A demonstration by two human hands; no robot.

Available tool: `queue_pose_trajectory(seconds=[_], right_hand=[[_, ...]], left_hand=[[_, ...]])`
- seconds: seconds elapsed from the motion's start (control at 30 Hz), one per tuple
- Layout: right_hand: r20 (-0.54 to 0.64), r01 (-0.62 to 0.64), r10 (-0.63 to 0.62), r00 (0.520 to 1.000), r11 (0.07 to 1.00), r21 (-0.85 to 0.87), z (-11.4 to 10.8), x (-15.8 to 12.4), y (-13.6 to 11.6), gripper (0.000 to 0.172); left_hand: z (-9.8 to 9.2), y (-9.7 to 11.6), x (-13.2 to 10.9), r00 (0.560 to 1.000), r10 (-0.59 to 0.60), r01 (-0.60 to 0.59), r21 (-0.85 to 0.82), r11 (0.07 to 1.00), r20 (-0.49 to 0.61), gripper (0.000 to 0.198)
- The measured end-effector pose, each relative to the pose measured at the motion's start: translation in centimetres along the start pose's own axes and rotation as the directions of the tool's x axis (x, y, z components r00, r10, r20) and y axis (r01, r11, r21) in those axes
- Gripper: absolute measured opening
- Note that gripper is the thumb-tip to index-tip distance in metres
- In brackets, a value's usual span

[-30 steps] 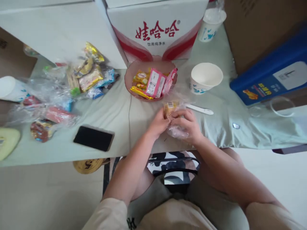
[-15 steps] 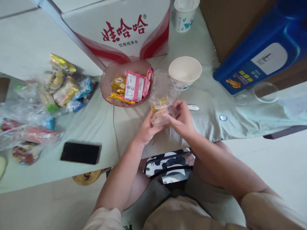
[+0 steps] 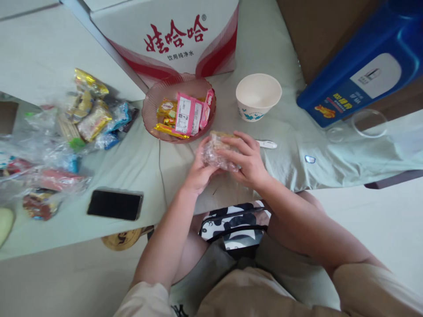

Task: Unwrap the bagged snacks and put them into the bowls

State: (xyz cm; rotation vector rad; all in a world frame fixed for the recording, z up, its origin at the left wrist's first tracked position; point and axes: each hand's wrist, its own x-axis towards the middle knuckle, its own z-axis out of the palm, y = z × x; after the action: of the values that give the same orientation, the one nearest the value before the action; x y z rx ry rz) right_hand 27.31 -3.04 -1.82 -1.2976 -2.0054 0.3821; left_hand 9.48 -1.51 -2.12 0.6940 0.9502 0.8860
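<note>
Between my two hands is a crinkled clear plastic snack bag (image 3: 218,152) with something yellowish inside, held over the front of the table. My left hand (image 3: 198,171) grips its left side, thumb along the bottom. From the right, my right hand (image 3: 246,158) wraps its fingers over the front of the bag. Just beyond them a pink glass bowl (image 3: 150,103) holds several wrapped snacks, among them a pink-and-white packet (image 3: 189,114). A white paper cup (image 3: 258,94) stands upright behind my right hand. Beside that hand lies a white utility knife (image 3: 267,144), partly hidden.
Several packaged snacks (image 3: 94,121) and clear bags lie heaped at the left. A black phone (image 3: 115,204) rests near the front edge. A white-and-red carton (image 3: 178,31) stands behind the bowl, and a blue bottle (image 3: 350,66) at the right beside a clear plastic cup (image 3: 369,123).
The clear bag stood up loosely above my hands; now it is folded down and bunched between them. My right hand's fingers have moved over it. The camera view has shifted slightly.
</note>
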Motion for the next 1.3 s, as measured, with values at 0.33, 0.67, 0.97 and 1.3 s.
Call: queue_pose_trajectory(seconds=[0.33, 0.67, 0.97, 1.3], right_hand=[[0.098, 0.146, -0.138, 0.986, 0.986, -0.079, -0.6, -1.2, -0.8, 0.035], [-0.088, -0.413, 0.405, 0.91, 0.867, -0.28, -3.4, -1.4, 4.3, 0.028], [0.158, -0.295, 0.266, 0.951, 0.934, 0.201, -3.2, -1.3, -1.5, 0.034], [-0.128, -0.371, 0.349, 0.928, 0.889, -0.267, -5.3, -2.3, 4.6, 0.038]], left_hand=[[-0.3, 1.1, 0.1, 0.998, 0.042, -0.048, -0.134, 0.99, -0.042, 0.048], [-1.2, 1.3, -0.1, 0.976, 0.206, -0.212, -0.082, 0.974, -0.076, 0.028], [0.2, -0.3, 0.0, 0.934, 0.323, -0.317, 0.067, 0.946, -0.153, 0.049], [-1.7, -0.9, -1.3, 0.871, 0.488, -0.431, 0.38, 0.819, -0.063, 0.077]])
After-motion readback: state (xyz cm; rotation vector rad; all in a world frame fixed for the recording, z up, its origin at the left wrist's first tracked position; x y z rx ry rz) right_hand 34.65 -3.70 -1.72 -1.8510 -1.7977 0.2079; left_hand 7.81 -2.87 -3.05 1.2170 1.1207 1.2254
